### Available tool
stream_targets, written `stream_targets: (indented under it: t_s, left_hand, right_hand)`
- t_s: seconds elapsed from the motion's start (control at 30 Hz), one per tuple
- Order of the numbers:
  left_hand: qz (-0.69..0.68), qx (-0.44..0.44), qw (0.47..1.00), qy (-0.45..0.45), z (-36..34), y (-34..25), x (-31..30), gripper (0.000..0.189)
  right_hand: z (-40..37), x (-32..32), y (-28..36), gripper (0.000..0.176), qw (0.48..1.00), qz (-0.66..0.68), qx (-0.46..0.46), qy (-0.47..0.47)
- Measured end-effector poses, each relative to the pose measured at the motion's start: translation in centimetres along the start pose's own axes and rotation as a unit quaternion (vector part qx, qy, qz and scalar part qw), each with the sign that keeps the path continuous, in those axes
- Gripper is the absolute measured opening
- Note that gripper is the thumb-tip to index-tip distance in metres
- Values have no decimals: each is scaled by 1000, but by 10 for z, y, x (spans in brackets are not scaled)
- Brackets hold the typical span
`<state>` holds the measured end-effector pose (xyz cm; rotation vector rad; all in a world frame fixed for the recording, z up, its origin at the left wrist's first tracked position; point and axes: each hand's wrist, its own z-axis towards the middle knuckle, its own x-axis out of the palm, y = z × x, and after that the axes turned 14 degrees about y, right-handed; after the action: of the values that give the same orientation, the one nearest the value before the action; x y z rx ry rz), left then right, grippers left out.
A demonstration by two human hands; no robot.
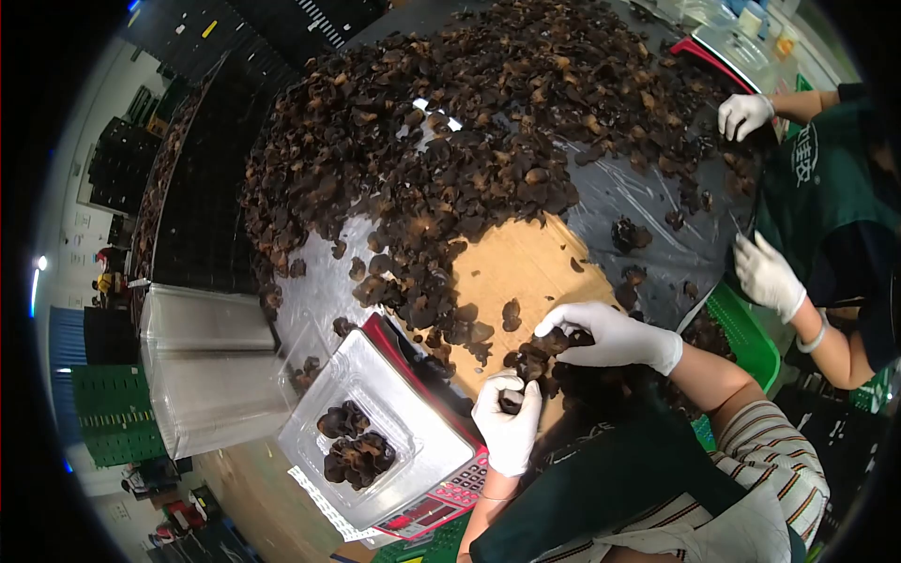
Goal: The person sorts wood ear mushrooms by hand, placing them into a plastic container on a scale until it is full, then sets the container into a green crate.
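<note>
Both my hands wear white gloves and meet over a cardboard sheet [507, 272] near my apron. Dark brown wood ear mushrooms [533, 358] sit in a cluster between them. My right hand [610, 338] curls around this cluster from above, thumb and fingers pressed on it. My left hand [509, 422] is closed, with a dark wood ear piece [511, 400] showing between thumb and fingers. Left of my left hand stands a digital scale [450, 441] with a red keypad. On its pan a clear plastic tray [314, 446] holds two clumps of wood ears [359, 458].
A large heap of wood ears [422, 141] covers the far table. Stacked clear trays [211, 366] stand at the left. At the right, a co-worker in a green apron [821, 178] has two gloved hands [768, 272] by the table edge, near a green basket [746, 328]. Another scale [723, 61] is behind.
</note>
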<state>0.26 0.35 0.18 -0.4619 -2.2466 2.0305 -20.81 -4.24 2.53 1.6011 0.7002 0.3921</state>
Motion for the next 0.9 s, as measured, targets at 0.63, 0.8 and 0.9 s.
stream_targets:
  t_s: [0.63,0.8,0.9]
  left_hand:
    - [-360,-163,897,199,-1,-11,-1,23]
    - [-361,-233,884,184,-10,-4,0,14]
    - [-366,-216,875,232,-12,3,-1,14]
  right_hand:
    - [5,10,35,38,982,-143,-35,117]
    - [70,-3,6,39,955,-286,-68,35]
    - [124,24,-24,35,895,-425,-128,42]
